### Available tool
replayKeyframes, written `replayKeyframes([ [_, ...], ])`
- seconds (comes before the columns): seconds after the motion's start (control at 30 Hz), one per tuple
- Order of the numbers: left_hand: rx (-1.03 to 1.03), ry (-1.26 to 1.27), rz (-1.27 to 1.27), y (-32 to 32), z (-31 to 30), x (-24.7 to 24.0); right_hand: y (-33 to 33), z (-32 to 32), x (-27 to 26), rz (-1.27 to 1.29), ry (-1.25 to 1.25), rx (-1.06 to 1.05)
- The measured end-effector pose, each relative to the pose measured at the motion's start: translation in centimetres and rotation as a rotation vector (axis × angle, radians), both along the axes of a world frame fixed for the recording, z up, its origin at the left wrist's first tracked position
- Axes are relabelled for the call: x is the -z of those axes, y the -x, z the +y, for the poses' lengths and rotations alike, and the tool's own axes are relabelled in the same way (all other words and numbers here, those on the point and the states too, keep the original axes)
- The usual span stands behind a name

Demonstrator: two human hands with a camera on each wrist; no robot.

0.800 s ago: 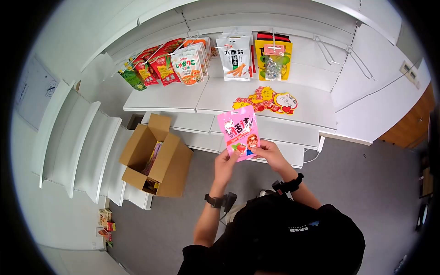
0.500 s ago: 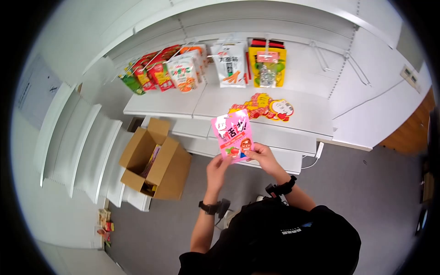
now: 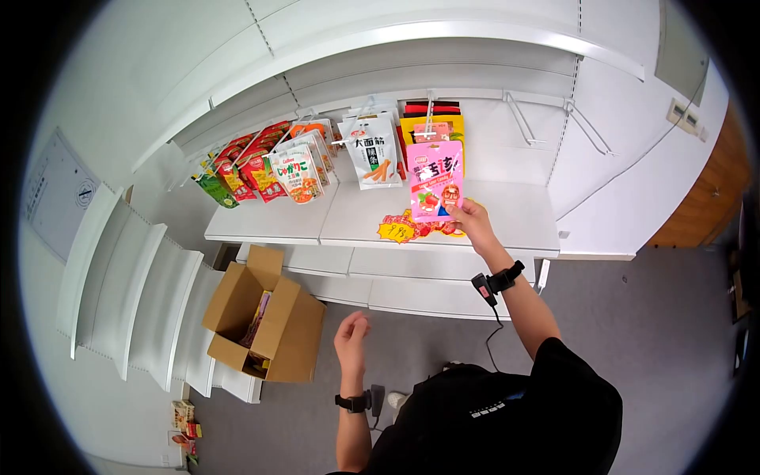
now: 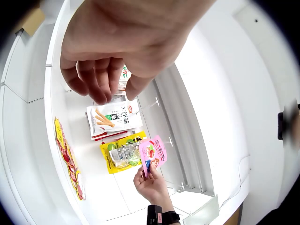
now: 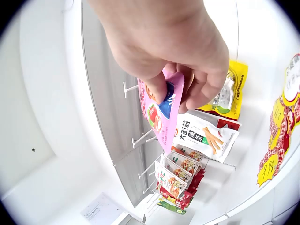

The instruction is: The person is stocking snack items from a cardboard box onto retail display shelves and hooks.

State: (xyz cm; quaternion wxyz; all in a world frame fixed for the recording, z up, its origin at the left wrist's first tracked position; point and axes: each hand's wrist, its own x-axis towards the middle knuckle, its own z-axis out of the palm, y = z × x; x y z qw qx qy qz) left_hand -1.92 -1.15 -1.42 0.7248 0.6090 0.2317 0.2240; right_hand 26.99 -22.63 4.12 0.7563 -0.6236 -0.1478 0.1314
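My right hand pinches the lower right corner of a pink candy bag, held upright in front of the hook with the yellow bags. In the right wrist view the thumb of my right hand lies on the face of the pink bag. My left hand is off the bag, held in the air right of the cardboard box; in the left wrist view the fingers of my left hand hang loosely bent with nothing in them. White snack bags hang just left of the pink bag.
Red and white snack bags hang at the left of the rack. Yellow and red price tags lie on the white shelf. An open cardboard box stands at the lower left. Bare hooks stick out at the right.
My left hand has let go of the pink bag and moved down and left. My right hand has raised the bag toward the rack, in front of the yellow bags.
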Motion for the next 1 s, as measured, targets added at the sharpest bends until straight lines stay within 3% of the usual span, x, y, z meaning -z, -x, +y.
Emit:
replayKeyframes([
  [0.77,-0.09,0.017,0.008,-1.1,0.9,1.2,-4.8,1.6,0.7,-0.02,-0.034,0.075],
  [1.0,-0.14,0.05,-0.007,-1.2,1.6,1.2,-9.5,2.3,3.4,0.027,0.019,0.052],
])
